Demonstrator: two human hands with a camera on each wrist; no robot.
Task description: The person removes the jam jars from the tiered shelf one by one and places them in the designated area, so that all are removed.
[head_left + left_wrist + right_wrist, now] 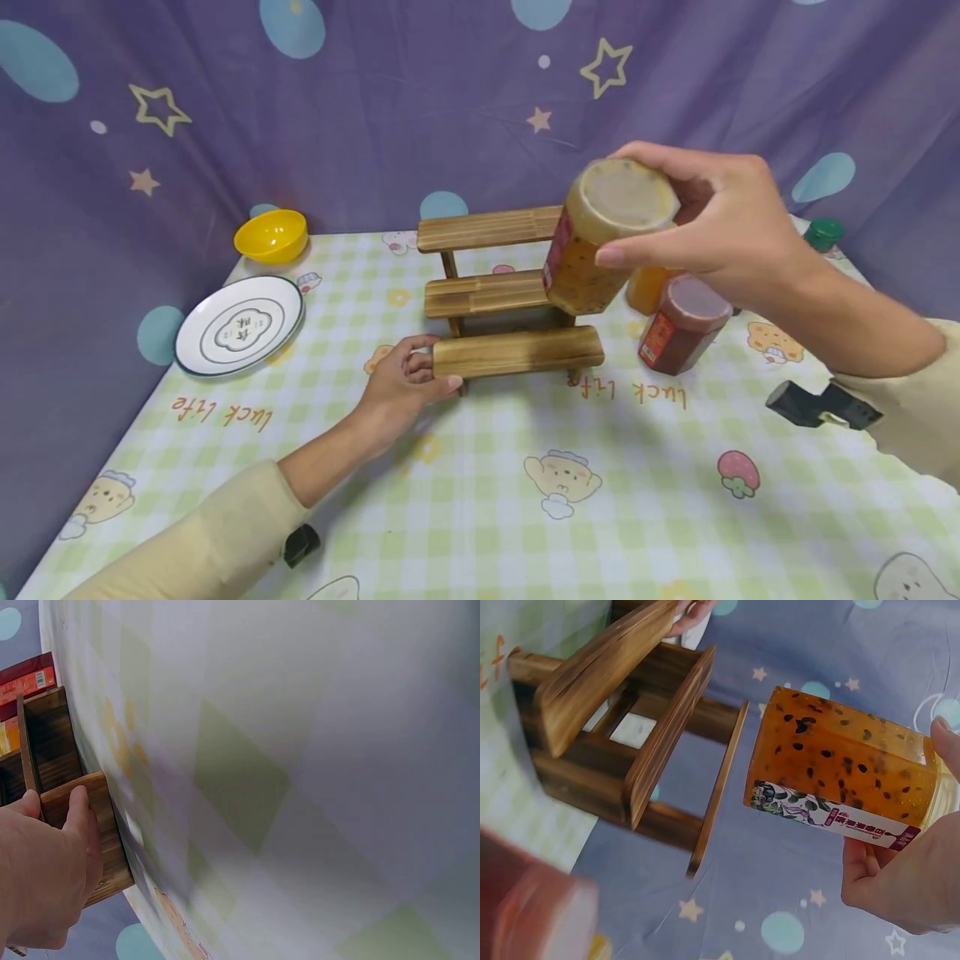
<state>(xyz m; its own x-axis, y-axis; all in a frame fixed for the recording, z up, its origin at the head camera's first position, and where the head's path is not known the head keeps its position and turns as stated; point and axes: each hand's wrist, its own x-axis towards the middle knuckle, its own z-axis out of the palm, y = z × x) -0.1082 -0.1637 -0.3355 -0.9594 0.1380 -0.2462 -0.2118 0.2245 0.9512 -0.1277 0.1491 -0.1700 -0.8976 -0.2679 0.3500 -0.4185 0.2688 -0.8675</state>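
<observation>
In the head view my right hand (pixel 720 217) grips a jar (pixel 585 258) by its lidded end, thumb on the near side. The jar holds amber jam with dark seeds (pixel 832 757) and carries a printed label (pixel 832 817). It is held tilted, above the right side of a three-tier wooden stand (pixel 517 352), covering part of the upper steps. My left hand (pixel 397 383) holds the left end of the stand's lowest step, thumb in front and fingers behind. The left wrist view shows its fingers (pixel 79 814) against the wood.
Right of the stand are a jar of red sauce (pixel 684 325) and, partly hidden behind it, an orange jar (pixel 648 287). A green cap (pixel 823 235) shows at the far right. On the left lie a white plate (pixel 202 333) and a yellow bowl (pixel 272 237). A patterned curtain (pixel 420 108) hangs behind.
</observation>
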